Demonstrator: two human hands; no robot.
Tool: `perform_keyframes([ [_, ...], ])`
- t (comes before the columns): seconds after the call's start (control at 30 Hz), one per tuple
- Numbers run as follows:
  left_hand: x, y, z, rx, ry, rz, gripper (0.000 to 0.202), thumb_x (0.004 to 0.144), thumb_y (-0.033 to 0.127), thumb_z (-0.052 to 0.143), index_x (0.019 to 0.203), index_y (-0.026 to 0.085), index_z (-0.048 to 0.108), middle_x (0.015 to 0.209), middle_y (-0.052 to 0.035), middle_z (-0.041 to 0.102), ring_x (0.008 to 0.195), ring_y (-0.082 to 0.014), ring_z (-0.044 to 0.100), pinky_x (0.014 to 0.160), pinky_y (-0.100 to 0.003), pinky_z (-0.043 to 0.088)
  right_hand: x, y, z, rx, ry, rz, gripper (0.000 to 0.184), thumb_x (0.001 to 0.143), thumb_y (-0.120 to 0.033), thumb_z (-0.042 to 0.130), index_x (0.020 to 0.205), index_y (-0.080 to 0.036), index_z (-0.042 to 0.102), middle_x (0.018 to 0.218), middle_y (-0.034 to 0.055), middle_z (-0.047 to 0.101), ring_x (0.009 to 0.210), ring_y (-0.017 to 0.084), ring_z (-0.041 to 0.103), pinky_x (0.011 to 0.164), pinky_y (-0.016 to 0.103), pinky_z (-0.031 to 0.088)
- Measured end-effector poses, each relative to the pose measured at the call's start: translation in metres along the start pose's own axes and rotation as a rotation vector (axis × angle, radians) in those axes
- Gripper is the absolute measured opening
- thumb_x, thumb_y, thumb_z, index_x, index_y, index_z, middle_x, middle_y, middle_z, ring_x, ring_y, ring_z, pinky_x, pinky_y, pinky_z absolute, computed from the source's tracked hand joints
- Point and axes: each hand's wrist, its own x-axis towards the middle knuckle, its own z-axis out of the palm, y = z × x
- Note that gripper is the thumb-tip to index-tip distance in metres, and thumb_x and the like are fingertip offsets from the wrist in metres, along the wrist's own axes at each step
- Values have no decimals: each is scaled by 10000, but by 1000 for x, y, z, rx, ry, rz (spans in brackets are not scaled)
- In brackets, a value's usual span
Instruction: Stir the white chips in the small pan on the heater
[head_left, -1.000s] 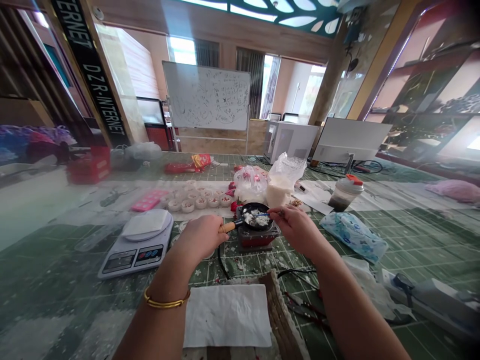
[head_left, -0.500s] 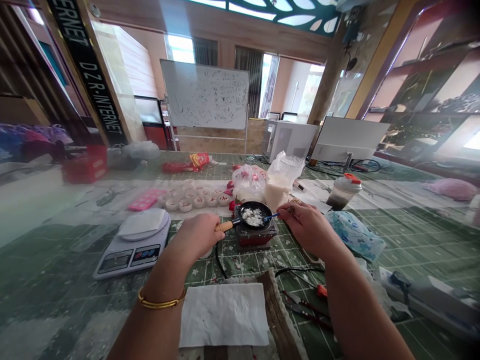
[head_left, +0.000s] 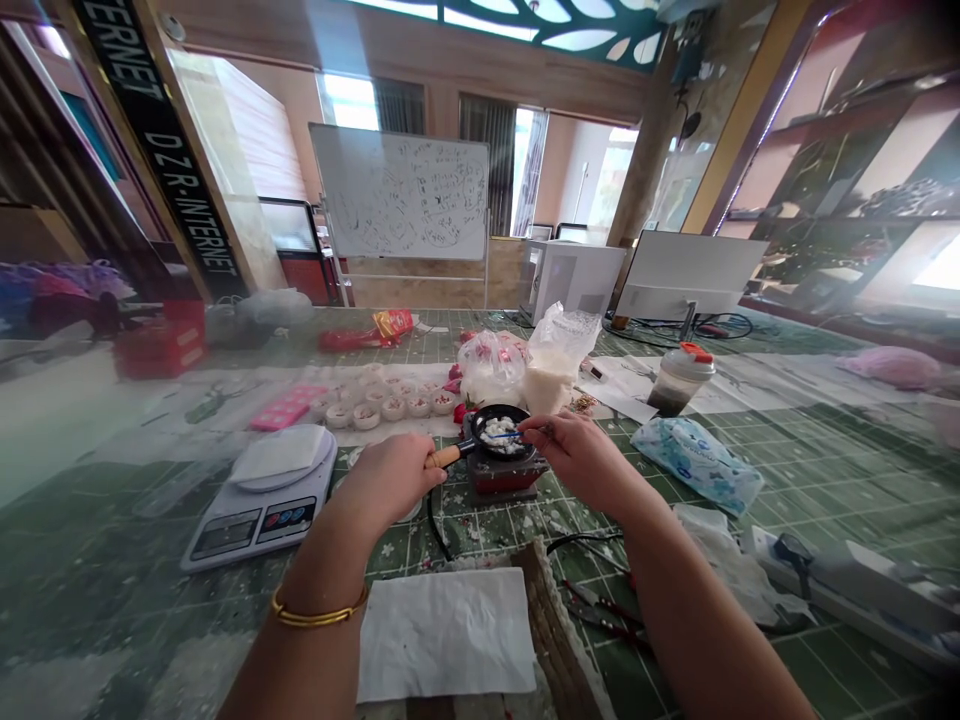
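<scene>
My left hand (head_left: 396,474) is closed around the wooden handle of a small black frying pan (head_left: 480,449). The pan rests on a small red and grey electric burner (head_left: 501,482). White chunks (head_left: 498,430) lie in the pan. Pinched in my right hand (head_left: 574,450) is a thin blue stirring stick (head_left: 507,435), its tip among the chunks; what shape that tip has I cannot make out. Just behind the pan stand a bag of white granules (head_left: 549,385) and a tied clear plastic bag (head_left: 491,368).
To the left are a kitchen scale (head_left: 262,500), small filled cups (head_left: 393,408) and a pink mould (head_left: 289,407). On the right lie a tissue pack (head_left: 697,463), a lidded shaker cup (head_left: 681,380), pliers (head_left: 600,610) and a power strip (head_left: 847,590). White paper (head_left: 448,634) lies in front.
My right hand has moved left over the pan's right edge, carrying the stick across the white chunks. The left hand keeps its hold on the handle. The view has shifted slightly.
</scene>
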Motion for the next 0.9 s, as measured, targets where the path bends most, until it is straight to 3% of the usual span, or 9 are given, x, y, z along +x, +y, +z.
perform_keyframes([
  [0.2,-3,5,-5,29,5,-8,201,738,384,478,689,202,545,725,-23,620,662,-160,573,503,-235,261,4,9,0,-74,154,87,312,863,-353,379,969,-215,637,874,57,671,863,199,573,753,308,398],
  [0.33,-3,4,-4,15,6,1,197,739,385,486,700,202,547,729,-21,620,667,-158,575,507,-233,274,5,9,3,-101,67,69,308,860,-333,387,959,-202,647,813,62,669,856,204,573,778,319,388],
  [0.47,-3,1,-3,2,-5,2,201,742,381,468,673,204,533,704,-19,618,650,-164,572,513,-237,282,3,5,4,-53,137,77,327,870,-368,363,981,-220,632,899,59,663,891,204,564,779,319,390],
  [0.63,-2,-1,-3,-7,11,12,216,742,405,455,676,211,524,698,-15,614,645,-167,567,513,-240,278,4,1,6,-72,44,43,296,864,-317,390,961,-209,647,879,60,672,896,209,566,818,344,369],
  [0.77,-2,-1,-3,-9,6,10,205,741,394,453,669,213,515,688,-12,610,629,-162,562,508,-239,271,4,0,5,-81,119,53,305,866,-330,387,996,-215,638,882,61,672,903,206,560,809,335,378],
  [0.9,-2,0,-3,5,3,4,202,735,395,469,677,209,521,704,-15,612,641,-160,563,507,-239,265,4,1,7,-93,42,40,305,865,-315,388,989,-207,646,899,68,671,913,210,564,817,337,384],
])
